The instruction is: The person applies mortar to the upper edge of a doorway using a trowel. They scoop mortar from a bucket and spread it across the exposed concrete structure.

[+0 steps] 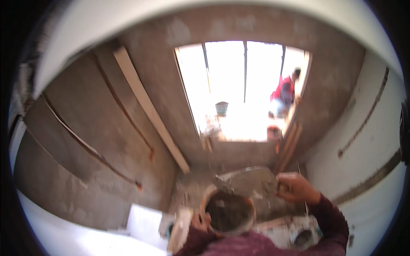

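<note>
My right hand (294, 187) is closed round the handle of a broad, flat metal trowel (252, 181), held above and to the right of a round bucket (252, 213). The trowel is smeared with grey mortar, some of it clinging at its left end. My left hand (201, 222) grips the bucket’s left rim. Inside the bucket is dark grey wet material (228, 211). My sleeves are dark maroon.
A window opening (230, 72) faces me, with a person in red (285, 89) outside near two buckets (221, 106). A long board (149, 111) leans left, timber (288, 147) right. Walls (77, 162) carry cut channels. A white sheet (143, 224) lies lower left.
</note>
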A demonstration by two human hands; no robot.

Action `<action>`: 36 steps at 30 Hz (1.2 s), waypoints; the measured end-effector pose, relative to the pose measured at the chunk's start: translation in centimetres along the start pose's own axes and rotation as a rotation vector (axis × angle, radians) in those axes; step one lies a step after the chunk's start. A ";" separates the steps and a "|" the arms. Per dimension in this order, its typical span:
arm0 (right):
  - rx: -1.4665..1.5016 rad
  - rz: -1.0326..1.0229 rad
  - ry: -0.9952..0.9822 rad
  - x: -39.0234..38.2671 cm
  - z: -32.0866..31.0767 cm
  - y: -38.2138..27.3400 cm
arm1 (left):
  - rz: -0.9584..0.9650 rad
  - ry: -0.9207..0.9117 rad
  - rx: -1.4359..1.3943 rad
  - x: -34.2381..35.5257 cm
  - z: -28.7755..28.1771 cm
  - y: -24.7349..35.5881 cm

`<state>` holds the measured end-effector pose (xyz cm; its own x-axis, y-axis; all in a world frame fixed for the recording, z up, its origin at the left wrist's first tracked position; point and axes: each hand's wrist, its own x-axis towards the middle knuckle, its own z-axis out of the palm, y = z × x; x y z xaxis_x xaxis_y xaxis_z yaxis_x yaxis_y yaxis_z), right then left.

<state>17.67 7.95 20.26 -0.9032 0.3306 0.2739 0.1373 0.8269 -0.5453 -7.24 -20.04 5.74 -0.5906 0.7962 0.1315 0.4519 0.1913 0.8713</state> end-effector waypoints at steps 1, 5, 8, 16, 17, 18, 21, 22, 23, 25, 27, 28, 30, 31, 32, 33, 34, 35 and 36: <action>-0.023 0.020 -0.020 1.3 -1.5 -1.7 | -0.220 -0.053 -0.280 -0.2 0.8 -1.6; -0.097 -0.181 0.197 6.7 -5.4 -7.3 | -0.323 0.134 -0.203 -0.3 2.6 -5.0; -0.010 -0.328 0.378 10.8 -7.2 -11.1 | -0.203 0.160 -0.192 0.5 2.4 -4.9; 0.145 -0.331 0.502 17.8 -11.1 -18.3 | -0.262 0.075 -0.602 3.7 0.4 -8.4; 0.127 -0.329 0.511 18.4 -11.5 -18.4 | -0.072 0.141 -0.342 4.0 0.6 -8.9; 0.116 -0.332 0.514 18.9 -11.6 -18.3 | 0.112 0.215 -0.080 3.7 0.8 -9.4; 0.223 -0.312 0.499 20.3 -12.1 -18.2 | 0.395 0.243 0.286 4.3 -0.2 -10.4; 0.250 -0.279 0.505 20.4 -12.1 -18.3 | 0.447 0.214 0.336 4.4 -0.7 -10.1; 0.297 -0.293 0.497 20.4 -12.2 -18.4 | 0.381 0.186 0.215 4.4 -0.8 -9.5; 0.397 -0.320 0.481 20.4 -12.2 -18.4 | 0.239 0.128 -0.016 4.1 -1.9 -6.4; 0.395 -0.195 0.489 19.6 -11.3 -19.6 | 0.269 0.171 0.055 4.5 -1.7 -8.2; 0.395 -0.126 0.492 19.0 -10.7 -20.2 | 0.281 0.188 0.090 4.5 -1.9 -8.3; 0.408 -0.031 0.529 17.3 -9.7 -21.4 | 0.030 0.129 -0.086 4.5 -2.3 -6.7; 0.393 0.021 0.535 16.3 -9.3 -22.0 | -0.099 0.103 -0.170 4.4 -2.7 -5.9; 0.379 0.073 0.540 15.6 -8.8 -22.4 | 0.010 0.088 -0.147 4.4 -2.8 -6.3; 0.430 0.133 0.583 14.8 -8.2 -23.0 | 0.127 0.070 -0.128 4.4 -2.8 -6.7; 0.416 0.125 0.617 14.7 -7.9 -23.0 | 0.242 0.054 -0.110 4.4 -2.8 -7.3; 0.403 0.117 0.649 14.6 -7.6 -22.9 | 0.302 0.067 -0.048 4.7 -2.6 -8.3; 0.395 0.106 0.686 14.4 -7.6 -22.7 | 0.367 0.080 0.021 5.2 -2.8 -8.4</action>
<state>4.58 -2.62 42.59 -0.4236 0.7110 0.5612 -0.0619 0.5954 -0.8010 -15.98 -19.10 0.39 -0.4369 0.7669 0.4701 0.6562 -0.0858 0.7497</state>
